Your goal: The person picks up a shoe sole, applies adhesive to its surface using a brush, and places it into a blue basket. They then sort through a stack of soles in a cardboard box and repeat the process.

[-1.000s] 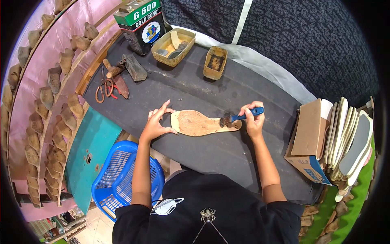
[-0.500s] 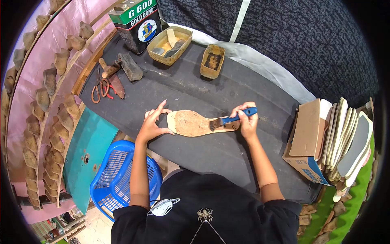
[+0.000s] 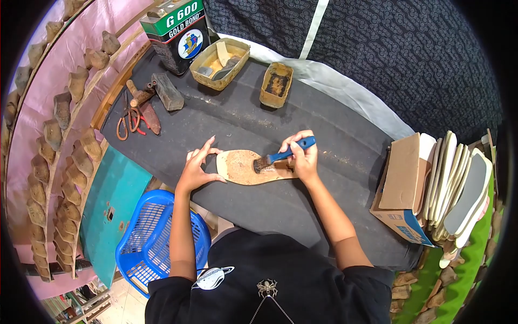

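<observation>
A tan shoe sole (image 3: 237,168) lies flat on the dark-covered table, its wide end to the left. My left hand (image 3: 197,167) spans that wide end, thumb and fingers spread apart, with the thumb touching the near edge. In my right hand (image 3: 303,156) is a blue-handled paintbrush (image 3: 280,155). Its dark bristles press on the middle of the sole, beside a darker, wet-looking patch toward the narrow end. My right hand partly covers that narrow end.
A glue can (image 3: 178,40), a tub with scraps (image 3: 216,75) and a stained small tub (image 3: 276,86) stand at the back. Scissors (image 3: 129,119) and a hammer (image 3: 141,98) lie left. A cardboard box (image 3: 399,178) with stacked soles (image 3: 445,178) is right; a blue basket (image 3: 143,232) sits below.
My right hand has moved left with the paintbrush, from the sole's narrow part to its middle. My left hand stays at the wide end. The whole view has shifted slightly.
</observation>
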Tool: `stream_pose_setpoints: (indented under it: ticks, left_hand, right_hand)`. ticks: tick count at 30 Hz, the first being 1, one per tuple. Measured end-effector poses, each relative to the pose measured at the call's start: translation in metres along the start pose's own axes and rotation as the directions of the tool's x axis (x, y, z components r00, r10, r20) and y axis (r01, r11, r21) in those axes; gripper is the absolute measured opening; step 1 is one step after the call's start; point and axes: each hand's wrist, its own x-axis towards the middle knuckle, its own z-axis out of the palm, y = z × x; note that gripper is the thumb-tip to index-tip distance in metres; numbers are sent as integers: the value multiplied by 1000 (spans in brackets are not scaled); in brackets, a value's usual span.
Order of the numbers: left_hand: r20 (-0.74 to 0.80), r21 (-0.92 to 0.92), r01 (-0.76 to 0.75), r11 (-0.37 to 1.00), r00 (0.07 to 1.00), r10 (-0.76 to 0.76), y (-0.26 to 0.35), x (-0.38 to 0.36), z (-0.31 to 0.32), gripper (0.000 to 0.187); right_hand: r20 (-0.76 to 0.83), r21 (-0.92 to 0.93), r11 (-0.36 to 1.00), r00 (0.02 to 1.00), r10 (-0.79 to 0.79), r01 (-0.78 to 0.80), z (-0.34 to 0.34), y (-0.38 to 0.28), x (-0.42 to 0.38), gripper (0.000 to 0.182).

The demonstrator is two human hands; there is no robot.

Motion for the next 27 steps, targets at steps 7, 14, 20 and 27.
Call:
stream_pose_setpoints:
  ticks: [7,14,20,27]
  left_hand:
    - [2,16,-10,1000,1000,10,1,0,-2,109]
    - [14,11,-17,1000,1000,17,0,0,-3,109]
    - [12,14,-13,1000,1000,13,0,0,-2,109]
    - [16,30,-23,999,1000,22,1,0,-4,109]
  right_hand:
    - [-125,-117,993,992,-30,15,-43,-7,-4,11]
    - [-194,-163,983,974,-120,89,-56,-18,4,11]
    - [-58,-92,994,996,-62,56,-2,0,11,14]
    - [-34,-256,966,999,-42,32,-40,-19,11,22]
